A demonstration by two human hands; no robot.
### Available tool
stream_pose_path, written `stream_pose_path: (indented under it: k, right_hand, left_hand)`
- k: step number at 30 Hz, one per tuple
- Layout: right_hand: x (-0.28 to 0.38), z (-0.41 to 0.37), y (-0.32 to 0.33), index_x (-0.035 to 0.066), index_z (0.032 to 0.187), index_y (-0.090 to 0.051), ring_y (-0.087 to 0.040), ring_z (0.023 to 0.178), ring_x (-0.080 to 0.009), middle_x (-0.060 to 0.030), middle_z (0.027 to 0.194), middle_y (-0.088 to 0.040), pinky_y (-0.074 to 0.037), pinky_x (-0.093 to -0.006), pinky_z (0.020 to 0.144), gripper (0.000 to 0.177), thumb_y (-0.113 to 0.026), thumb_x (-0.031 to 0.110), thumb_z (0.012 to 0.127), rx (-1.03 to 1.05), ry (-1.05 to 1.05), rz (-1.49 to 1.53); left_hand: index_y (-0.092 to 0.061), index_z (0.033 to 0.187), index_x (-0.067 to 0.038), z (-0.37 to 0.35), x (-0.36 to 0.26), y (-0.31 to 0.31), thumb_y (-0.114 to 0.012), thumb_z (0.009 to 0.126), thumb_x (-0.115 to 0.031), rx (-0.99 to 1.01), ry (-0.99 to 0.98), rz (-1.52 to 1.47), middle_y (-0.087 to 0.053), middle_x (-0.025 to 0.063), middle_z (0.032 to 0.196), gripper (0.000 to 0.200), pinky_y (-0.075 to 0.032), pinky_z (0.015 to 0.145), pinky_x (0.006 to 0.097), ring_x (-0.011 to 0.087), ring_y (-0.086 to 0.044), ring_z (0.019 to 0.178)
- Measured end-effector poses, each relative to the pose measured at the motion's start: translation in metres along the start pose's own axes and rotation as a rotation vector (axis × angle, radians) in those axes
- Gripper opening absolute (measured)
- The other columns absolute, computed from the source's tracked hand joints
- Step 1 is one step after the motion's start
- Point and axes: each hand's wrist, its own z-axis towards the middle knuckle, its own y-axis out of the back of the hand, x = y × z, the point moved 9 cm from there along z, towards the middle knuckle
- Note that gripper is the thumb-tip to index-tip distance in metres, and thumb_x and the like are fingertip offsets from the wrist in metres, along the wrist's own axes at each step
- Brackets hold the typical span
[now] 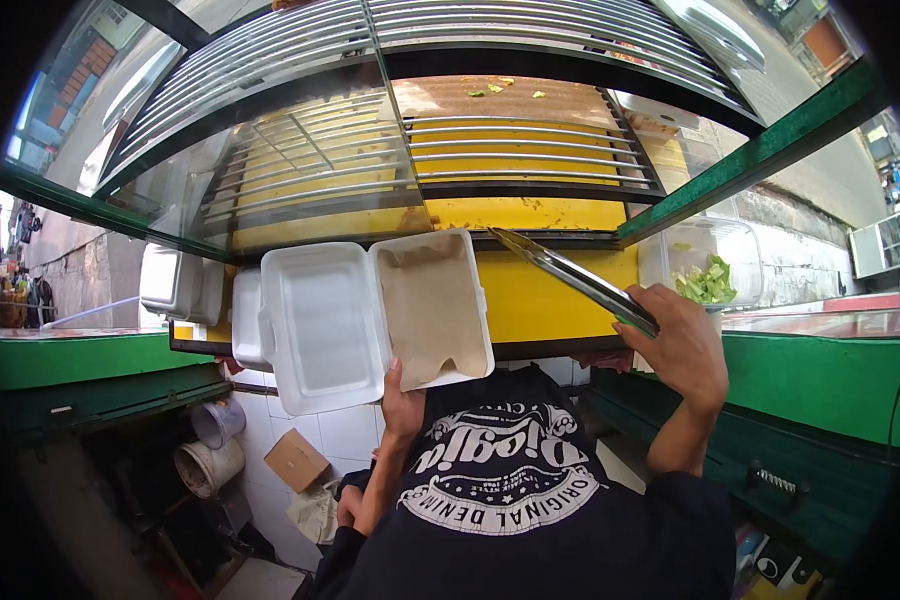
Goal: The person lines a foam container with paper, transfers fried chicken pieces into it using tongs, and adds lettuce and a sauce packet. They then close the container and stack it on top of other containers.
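An open white foam box point(325, 320) rests on my left hand point(402, 402), its thumb over the near edge. Brown paper point(430, 315) lines the right half, and the left half is bare. My right hand point(682, 345) is wrapped round metal tongs point(580, 280), which point up and left toward the yellow shelf edge. The tong tips are near crumbs on the yellow surface point(530, 212), with nothing visible between them.
A clear tub point(755, 262) with chopped lettuce point(707, 282) stands at the right. Stacked foam boxes point(175, 283) are at the left. Metal racks point(510, 150) and a green frame bar point(760, 150) rise ahead. A cardboard box point(296, 461) and buckets point(210, 468) sit below.
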Motion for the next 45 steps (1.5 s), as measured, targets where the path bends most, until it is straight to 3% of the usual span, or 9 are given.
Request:
stream_pose_path:
  k: [4,11,15,20,23,30,34,40,45]
  right_hand:
    - [0.003,-0.014,0.028,-0.002,0.105,-0.061,-0.061,0.074,-0.0314,-0.0151,0.086,-0.062,-0.046,-0.0383,0.067,0.036,-0.072,0.017,0.075,0.032,0.062,0.279]
    - [0.044,0.114,0.037,0.002,0.106,-0.060,-0.064,0.084,-0.0331,-0.0151,0.097,-0.064,-0.052,-0.0411,0.072,0.039,-0.066,0.031,0.082,-0.440,0.114,-0.168]
    - [0.058,0.228,0.013,0.001,0.103,-0.061,-0.064,0.088,-0.0320,-0.0168,0.088,-0.065,-0.051,-0.0403,0.081,0.045,-0.065,0.040,0.082,-0.325,0.067,-0.321]
    - [0.078,0.288,0.001,0.003,0.132,-0.046,-0.046,0.122,-0.0359,-0.0202,0.139,-0.039,-0.039,-0.0455,0.101,0.058,-0.062,0.033,0.084,-0.483,0.149,-0.387]
    - [0.084,0.301,0.004,0.002,0.127,-0.050,-0.050,0.118,-0.0350,-0.0208,0.131,-0.048,-0.041,-0.0445,0.098,0.043,-0.051,0.019,0.089,-0.499,0.141,-0.480]
    - [0.068,0.280,0.026,0.002,0.117,-0.058,-0.060,0.103,-0.0351,-0.0195,0.113,-0.061,-0.049,-0.0460,0.085,0.034,-0.049,0.018,0.089,-0.584,0.067,-0.256]
    - [0.062,0.220,0.028,0.006,0.110,-0.063,-0.062,0.097,-0.0311,-0.0165,0.110,-0.063,-0.050,-0.0422,0.082,0.032,-0.056,0.026,0.086,-0.255,-0.015,-0.419]
    - [0.047,0.061,0.066,0.006,0.104,-0.065,-0.063,0.079,-0.0316,-0.0108,0.091,-0.065,-0.049,-0.0403,0.072,0.032,-0.067,0.024,0.079,-0.286,0.057,-0.098]
    - [0.050,0.013,0.046,0.005,0.103,-0.064,-0.063,0.078,-0.0308,-0.0100,0.090,-0.064,-0.048,-0.0400,0.070,0.034,-0.071,0.024,0.075,-0.042,0.188,-0.113]
  left_hand:
    - [-0.042,0.133,-0.003,-0.001,-0.003,-0.002,-0.035,0.096,-0.040,0.010,-0.007,-0.030,-0.050,0.0105,0.129,0.053,-0.034,0.102,0.0380,0.0234,-0.047,0.121]
    - [-0.042,0.132,-0.002,0.001,-0.001,0.003,-0.034,0.097,-0.037,0.041,-0.032,-0.018,-0.051,0.0109,0.129,0.050,-0.035,0.103,0.0388,0.0242,-0.048,0.120]
    - [-0.042,0.132,-0.001,-0.004,0.000,0.011,-0.034,0.097,-0.037,0.038,-0.040,-0.054,-0.050,0.0121,0.130,0.051,-0.034,0.104,0.0397,0.0248,-0.047,0.121]
    - [-0.040,0.133,0.001,-0.016,-0.001,0.016,-0.034,0.097,-0.036,0.005,-0.071,-0.076,-0.049,0.0137,0.131,0.052,-0.033,0.105,0.0401,0.0259,-0.046,0.122]
    - [-0.039,0.134,0.002,-0.021,0.004,0.017,-0.034,0.097,-0.034,0.004,-0.029,-0.100,-0.048,0.0142,0.133,0.052,-0.030,0.106,0.0401,0.0265,-0.044,0.124]
    - [-0.036,0.135,0.002,-0.014,0.007,-0.001,-0.035,0.097,-0.033,0.071,0.043,-0.080,-0.046,0.0143,0.134,0.051,-0.031,0.106,0.0398,0.0262,-0.044,0.124]
    - [-0.036,0.134,0.003,-0.006,0.013,-0.008,-0.040,0.096,-0.027,0.044,0.103,-0.078,-0.047,0.0152,0.132,0.048,-0.033,0.106,0.0385,0.0250,-0.045,0.124]
    - [-0.038,0.132,0.003,0.001,0.020,-0.016,-0.040,0.096,-0.026,0.048,0.133,-0.025,-0.048,0.0135,0.132,0.046,-0.032,0.107,0.0377,0.0235,-0.044,0.124]
    - [-0.041,0.131,0.002,0.003,0.029,-0.015,-0.038,0.098,-0.027,0.077,0.163,-0.073,-0.049,0.0114,0.129,0.044,-0.033,0.105,0.0343,0.0205,-0.046,0.121]
